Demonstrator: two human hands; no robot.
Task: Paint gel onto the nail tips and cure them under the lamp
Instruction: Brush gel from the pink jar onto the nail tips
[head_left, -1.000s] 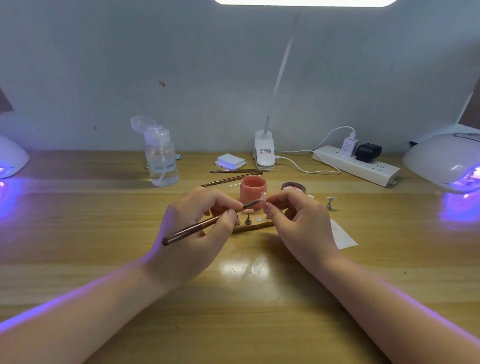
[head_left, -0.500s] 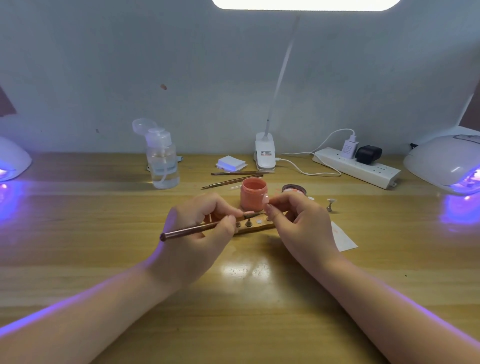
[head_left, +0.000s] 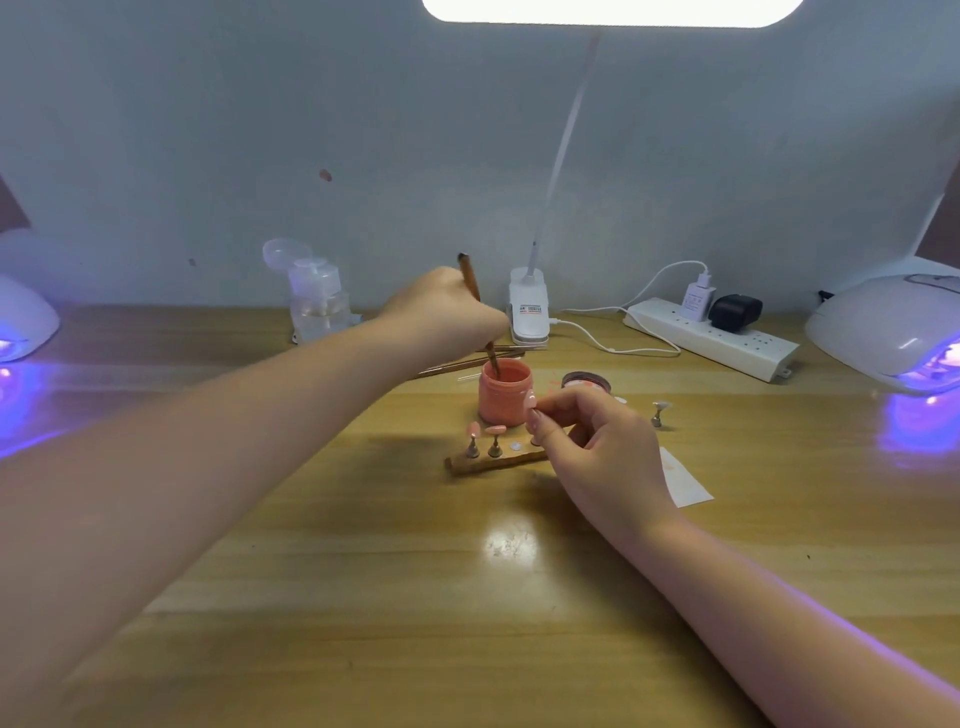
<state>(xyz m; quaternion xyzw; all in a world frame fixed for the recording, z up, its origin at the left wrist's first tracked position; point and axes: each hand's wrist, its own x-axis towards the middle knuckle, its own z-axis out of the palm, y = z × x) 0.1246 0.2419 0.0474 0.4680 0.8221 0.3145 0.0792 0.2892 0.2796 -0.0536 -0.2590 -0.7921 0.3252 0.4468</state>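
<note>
My left hand (head_left: 447, 309) grips a brown brush (head_left: 470, 278) upright, with its tip dipped into the open pink gel jar (head_left: 505, 395). My right hand (head_left: 597, 441) pinches a pink nail tip (head_left: 532, 401) on its small stand, just right of the jar. A wooden holder strip (head_left: 493, 461) lies in front of the jar, and two pink nail tips (head_left: 484, 430) stand on it on metal pegs. The jar's lid (head_left: 586, 381) lies behind my right hand.
Glowing UV lamps sit at the far right (head_left: 883, 332) and far left (head_left: 23, 322). Along the wall stand a pump bottle (head_left: 317, 304), a desk lamp base (head_left: 529, 312) and a power strip (head_left: 711, 338). Spare brushes (head_left: 467, 362), a lone peg (head_left: 658, 414) and paper (head_left: 685, 480) lie nearby.
My left hand lifted from the nail tip and swung the brush upright into the gel jar. My right hand stayed at the holder, pinching the tip.
</note>
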